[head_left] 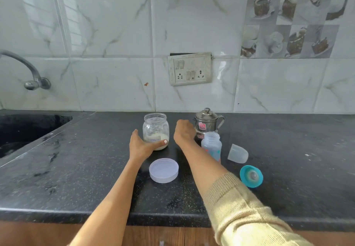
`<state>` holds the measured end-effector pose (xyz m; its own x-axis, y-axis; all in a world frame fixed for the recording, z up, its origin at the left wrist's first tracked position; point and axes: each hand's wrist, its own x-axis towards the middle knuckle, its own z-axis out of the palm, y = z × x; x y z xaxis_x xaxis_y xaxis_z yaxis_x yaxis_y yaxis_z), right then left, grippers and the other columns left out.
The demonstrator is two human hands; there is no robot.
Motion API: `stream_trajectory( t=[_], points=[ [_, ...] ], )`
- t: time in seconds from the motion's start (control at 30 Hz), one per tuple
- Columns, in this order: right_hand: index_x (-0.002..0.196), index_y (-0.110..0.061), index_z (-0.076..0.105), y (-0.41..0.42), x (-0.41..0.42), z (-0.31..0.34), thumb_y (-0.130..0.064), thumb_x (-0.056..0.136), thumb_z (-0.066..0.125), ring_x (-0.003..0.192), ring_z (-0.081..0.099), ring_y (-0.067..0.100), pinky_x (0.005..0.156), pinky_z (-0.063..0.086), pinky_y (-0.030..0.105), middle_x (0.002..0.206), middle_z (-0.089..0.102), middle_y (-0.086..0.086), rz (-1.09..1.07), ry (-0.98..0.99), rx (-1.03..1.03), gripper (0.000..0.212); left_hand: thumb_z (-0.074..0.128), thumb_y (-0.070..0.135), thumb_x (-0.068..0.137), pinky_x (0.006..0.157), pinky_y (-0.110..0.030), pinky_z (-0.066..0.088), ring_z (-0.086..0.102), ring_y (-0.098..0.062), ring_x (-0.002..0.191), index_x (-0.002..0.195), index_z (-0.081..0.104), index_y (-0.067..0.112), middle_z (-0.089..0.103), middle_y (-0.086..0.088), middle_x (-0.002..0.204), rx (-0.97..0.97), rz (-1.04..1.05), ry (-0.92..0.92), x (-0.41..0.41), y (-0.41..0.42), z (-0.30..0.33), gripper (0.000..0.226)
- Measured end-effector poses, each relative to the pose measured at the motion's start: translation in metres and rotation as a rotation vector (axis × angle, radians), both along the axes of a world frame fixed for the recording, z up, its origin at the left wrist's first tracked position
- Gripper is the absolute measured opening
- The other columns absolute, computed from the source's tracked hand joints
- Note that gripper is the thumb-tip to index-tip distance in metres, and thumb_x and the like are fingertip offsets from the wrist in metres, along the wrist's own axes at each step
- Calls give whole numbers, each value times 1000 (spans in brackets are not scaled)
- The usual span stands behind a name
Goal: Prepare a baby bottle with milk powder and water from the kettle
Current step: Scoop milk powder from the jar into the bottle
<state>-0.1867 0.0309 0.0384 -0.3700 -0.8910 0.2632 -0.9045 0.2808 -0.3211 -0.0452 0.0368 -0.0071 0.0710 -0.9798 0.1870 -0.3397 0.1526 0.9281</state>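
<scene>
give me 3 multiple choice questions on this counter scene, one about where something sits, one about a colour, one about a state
1. Where does the jar lid lie?
A. on the jar
B. flat on the counter, nearer the camera than the jar
C. in the sink

2. What colour is the teat ring?
A. teal
B. red
C. black

3. What is the state of the baby bottle?
A. capped with its clear cover
B. lying on its side
C. upright with its mouth open

Answers:
1 B: the lid rests on the counter in front of the milk powder jar, which the left hand holds at its base.
2 A: the ring around the teat is teal.
3 C: the bottle stands open, and its clear cover lies apart on its side.
</scene>
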Motion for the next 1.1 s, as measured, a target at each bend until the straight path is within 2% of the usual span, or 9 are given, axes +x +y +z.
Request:
stream_trajectory(
  t=[0.1,0.2,0.4,0.6,0.7,0.9,0.97,1.03,1.1],
  points=[
    [118,-6,63,-7,-2,-13,-3,91,57,112,62,25,83,52,32,121,65,11,-45,-36,18,28,89,55,40,107,-48,38,39,-28,134,143,26,8,39,-10,147,32,7,-10,-1,-6,-3,129],
    [118,-7,63,-9,-2,-18,-5,90,59,113,62,26,84,51,33,121,65,11,-65,-49,14,28,84,65,28,102,-47,45,48,-26,126,136,35,10,48,-7,138,30,12,-16,-1,-12,-6,131],
    [122,-4,60,-7,-5,-19,-1,92,52,117,59,27,87,50,33,126,61,13,-62,-31,27,31,90,38,52,86,-32,48,56,-22,109,119,44,13,57,-3,119,-24,1,-10,-7,-10,-3,85],
    [120,-4,60,-1,-1,-14,3,86,58,117,59,27,88,50,32,126,61,12,-35,12,46,35,90,34,55,93,-34,47,55,-22,115,126,46,15,58,-3,125,-85,7,-13,-8,-8,-3,86],
    [120,-4,61,4,0,-8,3,88,57,117,59,26,87,50,32,125,61,12,-53,-33,17,33,90,37,54,98,-38,47,55,-22,117,129,47,16,58,-2,127,-98,15,-30,-7,-6,-3,89],
    [120,2,58,22,2,26,0,87,58,116,59,30,88,50,34,124,61,16,-21,-199,-106,33,89,33,53,88,-33,49,57,-22,108,122,51,11,61,-4,118,-97,62,-48,0,4,3,81],
    [114,5,59,34,-1,42,2,87,55,111,61,35,85,50,36,120,62,20,26,-274,-187,27,89,31,54,82,-30,47,56,-20,103,119,52,11,61,-4,115,-119,70,-43,2,11,6,77],
    [96,4,60,46,-7,56,-5,91,55,94,66,36,79,53,40,109,65,23,61,-383,-297,11,89,29,54,79,-28,45,54,-17,97,118,52,11,61,-3,113,-147,70,-38,4,19,9,76],
    [86,4,61,63,-14,68,-17,93,56,75,66,33,71,56,43,95,69,24,95,-485,-394,23,89,28,55,79,-27,45,53,-15,94,120,51,12,61,-2,113,-168,66,-28,3,31,11,77]
  ],
)
